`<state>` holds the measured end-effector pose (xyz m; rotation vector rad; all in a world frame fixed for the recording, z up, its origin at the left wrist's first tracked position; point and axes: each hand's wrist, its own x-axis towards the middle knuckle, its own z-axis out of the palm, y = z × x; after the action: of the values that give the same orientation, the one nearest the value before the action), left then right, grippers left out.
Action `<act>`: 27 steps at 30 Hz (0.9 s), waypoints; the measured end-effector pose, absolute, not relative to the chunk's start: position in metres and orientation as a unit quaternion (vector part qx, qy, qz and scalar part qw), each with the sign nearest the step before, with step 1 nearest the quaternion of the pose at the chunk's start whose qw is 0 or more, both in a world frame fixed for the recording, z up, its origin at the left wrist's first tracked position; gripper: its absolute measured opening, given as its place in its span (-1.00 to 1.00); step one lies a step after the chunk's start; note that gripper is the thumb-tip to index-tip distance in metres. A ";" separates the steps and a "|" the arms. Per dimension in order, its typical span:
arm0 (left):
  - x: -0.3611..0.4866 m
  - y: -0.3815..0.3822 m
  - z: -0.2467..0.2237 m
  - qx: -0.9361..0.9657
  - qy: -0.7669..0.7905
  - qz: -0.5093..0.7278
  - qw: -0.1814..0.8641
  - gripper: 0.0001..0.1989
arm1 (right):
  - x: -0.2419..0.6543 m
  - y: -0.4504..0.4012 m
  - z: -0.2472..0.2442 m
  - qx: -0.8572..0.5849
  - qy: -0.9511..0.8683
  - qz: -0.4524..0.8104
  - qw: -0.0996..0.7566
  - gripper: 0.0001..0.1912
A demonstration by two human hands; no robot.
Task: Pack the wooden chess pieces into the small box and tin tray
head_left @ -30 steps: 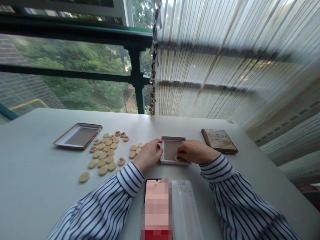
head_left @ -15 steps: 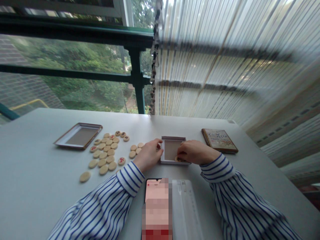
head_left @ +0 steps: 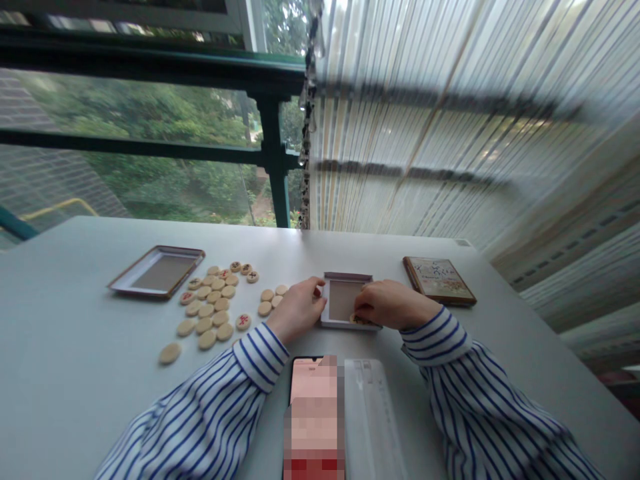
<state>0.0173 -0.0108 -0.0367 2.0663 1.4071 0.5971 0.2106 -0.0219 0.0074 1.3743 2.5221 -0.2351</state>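
Note:
My right hand (head_left: 393, 305) reaches into the right side of a small shallow box (head_left: 326, 319), its fingers closed on a round wooden Chinese chess piece (head_left: 357, 319) with a dark character. The fingers partly cover the piece, and the hand hides the box's right part. Against the box's left wall rests my left hand (head_left: 299, 309), fingers curved and apart, nothing between them. A few face-down chess pieces (head_left: 265, 309) lie just left of that hand. Further left spreads a larger group of chess pieces (head_left: 216, 297), mostly blank side up, some with red or black characters.
An open tray-like lid (head_left: 114, 288) lies at the far left. On the right is a closed box with a printed cover (head_left: 440, 280). A phone (head_left: 314, 413) and a long whitish translucent case (head_left: 373, 420) lie between my forearms. Window and string curtain stand behind the table (head_left: 75, 373).
Hardly anything differs. My right hand and the chess piece in it stay at the box's lower right with at most a slight shift; my left hand keeps its place.

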 end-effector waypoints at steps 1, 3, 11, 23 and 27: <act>0.017 -0.011 -0.036 0.772 0.525 0.223 0.281 -0.71 | 0.211 -0.022 0.007 0.473 0.868 -0.081 0.128 -0.74; 0.017 -0.011 -0.036 0.774 0.522 0.222 0.280 -0.71 | 0.211 -0.022 0.007 0.473 0.868 -0.083 0.125 -0.74; 0.018 -0.011 -0.034 0.772 0.528 0.216 0.279 -0.70 | 0.212 -0.021 0.005 0.473 0.867 -0.084 0.131 -0.73; 0.017 -0.012 -0.033 0.774 0.525 0.216 0.280 -0.71 | 0.214 -0.021 0.011 0.480 0.864 -0.087 0.125 -0.74; 0.017 -0.013 -0.033 0.774 0.525 0.215 0.283 -0.71 | 0.218 -0.022 0.016 0.480 0.866 -0.079 0.113 -0.75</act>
<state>0.0172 -0.0126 -0.0326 2.0712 1.4048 0.5746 0.2175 -0.0222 0.0156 1.4092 2.5408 -0.2311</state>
